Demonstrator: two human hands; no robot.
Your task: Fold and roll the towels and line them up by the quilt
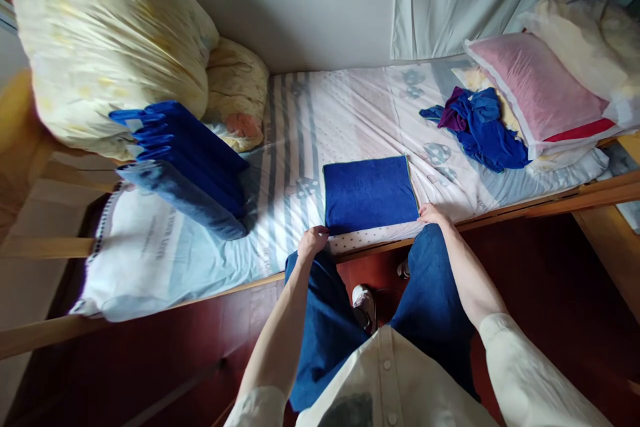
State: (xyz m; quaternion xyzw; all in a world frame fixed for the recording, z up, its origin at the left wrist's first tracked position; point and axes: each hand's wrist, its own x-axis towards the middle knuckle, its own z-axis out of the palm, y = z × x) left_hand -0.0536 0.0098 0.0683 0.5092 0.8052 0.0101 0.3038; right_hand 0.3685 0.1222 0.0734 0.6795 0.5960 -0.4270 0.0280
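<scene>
- Left hand (313, 240) is being closed on the near left corner of the flat blue cloth (370, 193), its fingertips being pinched around the edge.
- Right hand (433, 213) is being closed in the same way on the near right corner; the exact placing of each thumb cannot be told.
- The blue cloth is being supported by the patterned sheet (350, 113), near the front edge of the bed, with its far edge being left unheld.
- For a smooth result, both corners are probably best being drawn with equal, light tension, the near edge being guided straight and the far corners being watched for slipping or creasing.
- Working room in front is being limited by the wooden bed rail (550, 207) and by the trousers (427, 267), which are being held close beneath the hands; a dipping corner could be caught there.
- To the left, folded blue cloths (200, 147) are being lined up beside a grey-blue roll (185, 200), with yellow bedding (115, 47) being piled behind; a wide sweep of the left arm could be obstructed.
- To the right, a crumpled blue and purple heap (480, 127) is being bordered by a pink pillow (540, 80), well apart from the flat cloth.
</scene>
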